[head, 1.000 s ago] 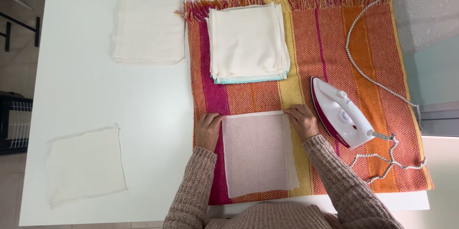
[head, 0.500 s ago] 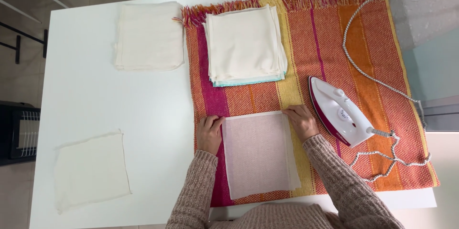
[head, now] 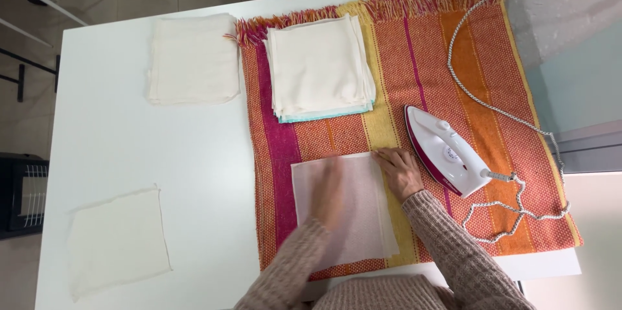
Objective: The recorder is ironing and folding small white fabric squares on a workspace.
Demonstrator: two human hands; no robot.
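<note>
Sheer white cloth [head: 353,209], striped orange, pink and yellow blanket [head: 479,77], white-and-magenta iron [head: 444,149], white table [head: 129,148]

Bright, even, soft-shadowed light; sharp throughout except the motion-blurred left hand [head: 327,195]

On the striped mat [head: 492,77], a cloth stack [head: 321,67] lies at 12 o'clock from the thin cloth [head: 363,209], the iron [head: 444,151] at 3 o'clock.

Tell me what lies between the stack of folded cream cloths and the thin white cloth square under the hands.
In the head view, only bare striped woven mat lies between the stack of folded cream cloths and the thin white cloth square.
</note>
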